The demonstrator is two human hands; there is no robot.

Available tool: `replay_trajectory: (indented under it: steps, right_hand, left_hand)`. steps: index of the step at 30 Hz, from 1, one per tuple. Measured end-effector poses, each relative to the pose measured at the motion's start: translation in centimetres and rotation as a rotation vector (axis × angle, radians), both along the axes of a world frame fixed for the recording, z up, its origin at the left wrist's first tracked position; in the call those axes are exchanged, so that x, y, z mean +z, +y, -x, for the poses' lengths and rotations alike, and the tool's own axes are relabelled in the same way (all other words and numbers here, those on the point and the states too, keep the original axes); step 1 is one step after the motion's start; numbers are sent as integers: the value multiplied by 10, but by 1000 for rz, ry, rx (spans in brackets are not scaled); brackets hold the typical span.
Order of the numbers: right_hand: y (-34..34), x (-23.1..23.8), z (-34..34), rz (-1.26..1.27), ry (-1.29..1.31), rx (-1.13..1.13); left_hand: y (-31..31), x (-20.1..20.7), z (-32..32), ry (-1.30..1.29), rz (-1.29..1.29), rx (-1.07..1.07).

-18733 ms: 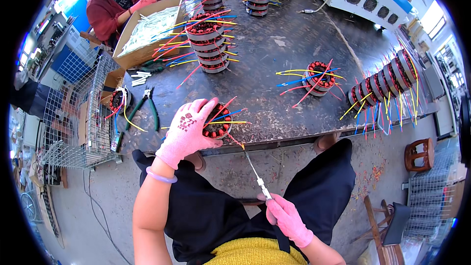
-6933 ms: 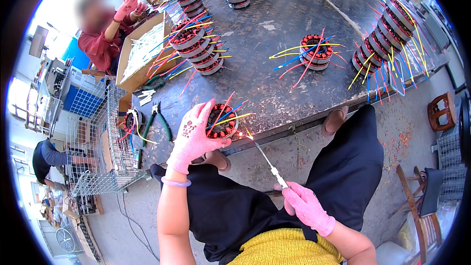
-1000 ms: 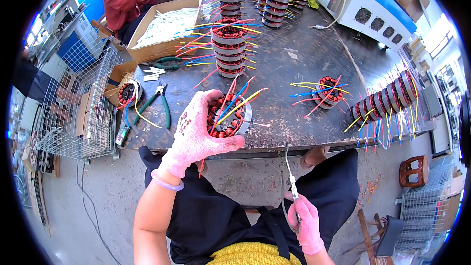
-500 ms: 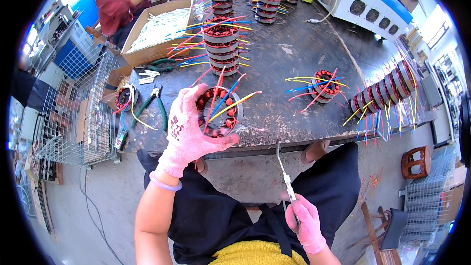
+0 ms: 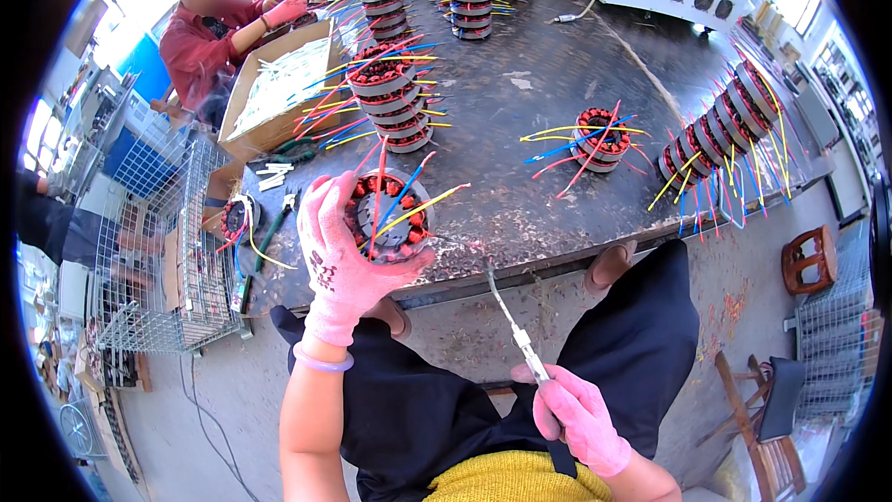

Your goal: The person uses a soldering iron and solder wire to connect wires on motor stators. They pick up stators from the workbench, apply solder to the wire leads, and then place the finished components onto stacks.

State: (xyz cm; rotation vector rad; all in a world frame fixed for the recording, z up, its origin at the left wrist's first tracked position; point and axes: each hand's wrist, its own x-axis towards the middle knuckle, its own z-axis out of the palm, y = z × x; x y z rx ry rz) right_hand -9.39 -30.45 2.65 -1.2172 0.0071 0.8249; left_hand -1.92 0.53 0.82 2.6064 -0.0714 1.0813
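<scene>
My left hand (image 5: 342,246), in a pink glove, is closed around the left and near rim of a motor stator (image 5: 413,223) at the table's front edge. Red windings line this ring; red, blue and yellow leads stick up from it. My right hand (image 5: 578,414), also gloved, grips a slim hand tool (image 5: 526,350) over my lap. It has a white middle and a thin bent grey tip, pointing up-left toward the table edge, apart from the stator. I cannot tell its exact kind.
Stacked stators (image 5: 390,102) stand behind my left hand; a single stator (image 5: 602,139) and a leaning row (image 5: 720,135) are right. Green-handled pliers (image 5: 276,234) lie left, near a cardboard box (image 5: 279,93) of white sleeves. A co-worker (image 5: 200,56) sits beyond it.
The whole view has shifted a little. The tool in my right hand now slants further left, its tip nearer the stator. My left hand keeps its hold. The co-worker's hands have come closer together.
</scene>
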Motion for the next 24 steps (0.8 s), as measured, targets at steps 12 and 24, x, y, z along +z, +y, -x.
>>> replay_trajectory:
  steps: [12, 24]
  right_hand:
    - [3, -2, -6, 52, -14, 25]
    - [5, -3, -4, -24, 36, -9]
  left_hand:
    - [1, -2, -1, -25, -37, -12]
    - [-1, -1, 0, -8, -41, 11]
